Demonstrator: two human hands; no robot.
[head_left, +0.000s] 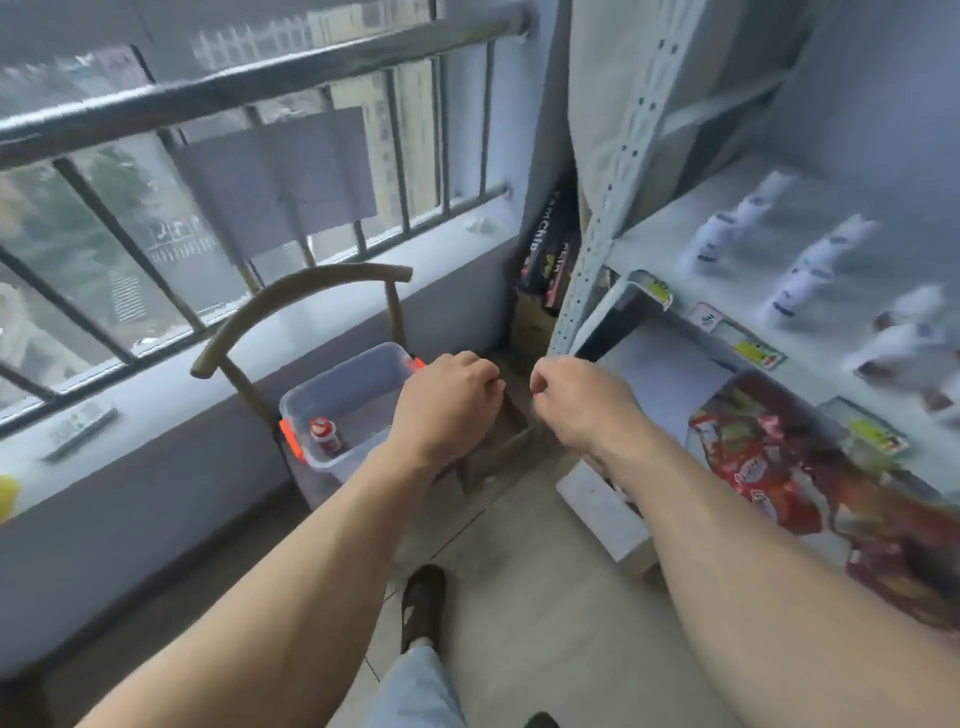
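Note:
My left hand (448, 402) and my right hand (577, 402) are stretched out side by side in mid-air, a small gap between them. Both have their fingers curled inward, and I see nothing in either. Below the left hand a clear plastic box (347, 384) with orange latches stands on the seat of a wooden chair (291, 288). A small red-capped bottle (325, 434) stands inside the box. My left hand hovers over the box's right rim, while the right hand is in front of the metal shelf's corner post (597, 244).
The shelf (670, 228) on the right holds several white bottles (802, 275), red snack packets (763, 467) and price tags. A barred window (208, 98) and its sill (156, 384), with a remote (78, 428), run along the left. My foot (423, 605) stands on the tiled floor.

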